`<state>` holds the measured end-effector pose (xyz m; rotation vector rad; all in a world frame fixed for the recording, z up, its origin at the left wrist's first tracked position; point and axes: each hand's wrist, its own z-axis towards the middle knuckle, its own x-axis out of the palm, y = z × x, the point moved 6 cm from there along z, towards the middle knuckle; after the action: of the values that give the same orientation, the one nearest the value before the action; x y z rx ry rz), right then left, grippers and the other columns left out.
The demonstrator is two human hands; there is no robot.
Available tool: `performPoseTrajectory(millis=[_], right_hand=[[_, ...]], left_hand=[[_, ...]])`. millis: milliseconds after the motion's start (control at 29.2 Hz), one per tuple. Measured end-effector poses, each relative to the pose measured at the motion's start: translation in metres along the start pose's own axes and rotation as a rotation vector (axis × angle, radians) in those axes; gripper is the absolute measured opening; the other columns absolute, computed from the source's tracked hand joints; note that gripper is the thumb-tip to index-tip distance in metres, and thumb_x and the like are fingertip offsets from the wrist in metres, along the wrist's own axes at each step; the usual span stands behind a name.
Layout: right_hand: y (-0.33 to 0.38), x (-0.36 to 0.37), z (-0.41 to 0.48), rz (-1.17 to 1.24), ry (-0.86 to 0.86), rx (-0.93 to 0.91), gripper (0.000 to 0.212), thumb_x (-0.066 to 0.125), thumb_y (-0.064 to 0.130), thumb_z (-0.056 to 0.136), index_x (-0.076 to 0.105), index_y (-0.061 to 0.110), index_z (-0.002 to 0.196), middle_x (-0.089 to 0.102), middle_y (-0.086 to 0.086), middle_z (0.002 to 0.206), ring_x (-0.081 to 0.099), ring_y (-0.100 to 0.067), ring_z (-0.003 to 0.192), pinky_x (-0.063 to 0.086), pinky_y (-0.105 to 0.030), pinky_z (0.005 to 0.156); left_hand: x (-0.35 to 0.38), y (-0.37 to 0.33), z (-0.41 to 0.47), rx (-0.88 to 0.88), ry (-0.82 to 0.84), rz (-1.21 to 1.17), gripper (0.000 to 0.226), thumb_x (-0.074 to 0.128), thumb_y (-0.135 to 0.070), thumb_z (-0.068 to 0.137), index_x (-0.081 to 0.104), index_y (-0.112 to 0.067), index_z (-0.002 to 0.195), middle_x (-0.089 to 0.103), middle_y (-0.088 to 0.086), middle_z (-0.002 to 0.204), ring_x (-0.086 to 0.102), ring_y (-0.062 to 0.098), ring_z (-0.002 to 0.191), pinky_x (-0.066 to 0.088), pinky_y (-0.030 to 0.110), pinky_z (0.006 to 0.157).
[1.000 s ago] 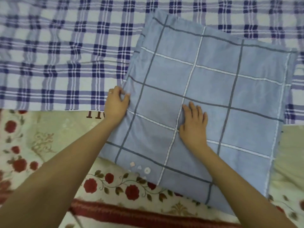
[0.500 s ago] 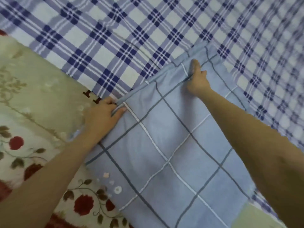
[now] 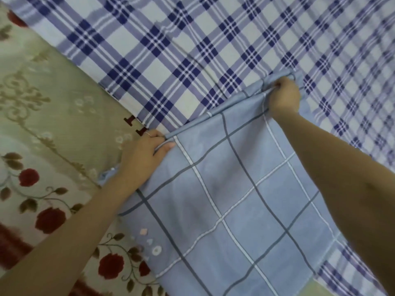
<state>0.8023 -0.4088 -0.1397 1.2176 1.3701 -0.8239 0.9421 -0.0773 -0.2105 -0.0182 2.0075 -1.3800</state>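
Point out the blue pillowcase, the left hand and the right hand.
blue pillowcase (image 3: 235, 199), head view, middle of its top face.
left hand (image 3: 147, 153), head view, back of the hand.
right hand (image 3: 284, 99), head view, back of the hand.

Looks like a home bedroom. Shows a plaid sheet (image 3: 192, 60) spread beside a cream blanket (image 3: 53, 92) patterned with red roses, with a blue checked pillowcase (image 3: 235, 199) lying across both.

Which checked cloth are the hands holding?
The light blue cloth with thin grey and white grid lines, not the navy-and-white plaid sheet under it.
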Motion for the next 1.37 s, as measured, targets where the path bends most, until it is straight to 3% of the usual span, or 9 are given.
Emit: performPoseTrajectory(millis=[308,514,686,891,1097,1165,1234,1303,1371], right_hand=[[0.034,0.007,0.016,-0.152,-0.077,-0.012,0.029,0.031,-0.005,0.090,0.058,0.001,0.096,0.052,-0.021,0.100,0.051,-0.028,0.083,0.037,-0.034,0.071],[0.049,0.051,-0.004,0.040,-0.014,0.041,0.050,0.041,0.023,0.095,0.030,0.015,0.143,0.030,-0.011,0.147,0.032,-0.026,0.135,0.019,-0.036,0.111],[0.085,0.088,-0.175,0.202,-0.017,-0.321,0.061,0.038,0.042,0.097,0.021,0.019,0.150,0.013,-0.008,0.158,0.006,-0.033,0.146,-0.007,-0.052,0.113],[0.020,0.153,-0.371,-0.077,0.124,-0.473,0.055,0.030,0.047,0.098,0.023,0.029,0.149,0.022,-0.001,0.156,0.015,-0.031,0.145,0.007,-0.063,0.112],[-0.134,0.154,-0.489,-0.099,0.329,0.321,0.063,0.019,0.053,0.090,0.001,0.036,0.148,0.015,-0.002,0.159,0.011,-0.033,0.145,-0.003,-0.067,0.108],[-0.156,0.146,-0.512,0.008,0.312,0.681,0.069,0.012,0.064,0.086,0.004,0.035,0.149,0.012,-0.002,0.159,0.012,-0.035,0.145,0.004,-0.073,0.105],[-0.164,0.135,-0.511,0.089,0.192,0.894,0.076,0.011,0.067,0.085,0.012,0.028,0.151,0.010,-0.005,0.159,0.013,-0.036,0.144,0.006,-0.070,0.105],[-0.158,0.118,-0.503,0.062,0.173,0.838,0.068,0.018,0.057,0.089,0.006,0.028,0.149,0.006,-0.009,0.159,0.007,-0.036,0.145,0.001,-0.067,0.109],[-0.127,0.109,-0.477,0.057,0.154,0.490,0.065,0.030,0.049,0.092,0.011,0.026,0.150,0.010,-0.009,0.159,0.007,-0.037,0.145,-0.005,-0.064,0.109]], left_hand=[[-0.010,0.012,0.000,-0.057,-0.051,0.025,0.048,0.048,-0.047,0.091,0.055,-0.008,0.064,0.048,0.000,0.068,0.043,0.013,0.060,0.030,0.023,0.057],[-0.027,0.013,-0.003,-0.072,-0.034,-0.014,0.054,0.039,-0.058,0.089,0.041,-0.016,0.055,0.041,0.001,0.053,0.038,0.016,0.049,0.032,0.030,0.051],[-0.047,0.029,-0.054,-0.125,0.067,0.247,0.060,0.038,-0.068,0.081,0.041,-0.015,0.052,0.039,-0.003,0.048,0.038,0.009,0.043,0.026,0.024,0.042],[-0.067,0.061,-0.069,-0.085,0.095,0.431,0.055,0.046,-0.055,0.089,0.054,-0.003,0.072,0.051,0.010,0.059,0.046,0.024,0.053,0.027,0.029,0.050],[-0.066,0.067,-0.084,-0.259,-0.071,0.465,0.041,0.046,-0.046,0.094,0.052,-0.008,0.079,0.056,0.010,0.072,0.052,0.026,0.066,0.032,0.033,0.056],[-0.058,0.055,-0.088,-0.399,-0.090,0.666,0.042,0.040,-0.042,0.097,0.053,-0.004,0.110,0.058,0.021,0.112,0.053,0.034,0.104,0.040,0.043,0.087],[-0.047,0.038,-0.094,-0.459,-0.053,0.786,0.048,0.036,-0.027,0.100,0.031,0.000,0.139,0.031,0.028,0.145,0.031,0.041,0.133,0.016,0.052,0.112],[-0.020,-0.002,-0.117,-0.234,0.031,0.749,0.053,0.039,-0.015,0.095,0.024,-0.005,0.145,0.020,0.024,0.152,0.021,0.040,0.139,0.008,0.053,0.113],[0.019,-0.034,-0.140,0.061,0.161,0.682,0.056,0.046,-0.017,0.091,0.030,-0.013,0.144,0.018,0.017,0.155,0.016,0.036,0.142,0.010,0.055,0.112]])
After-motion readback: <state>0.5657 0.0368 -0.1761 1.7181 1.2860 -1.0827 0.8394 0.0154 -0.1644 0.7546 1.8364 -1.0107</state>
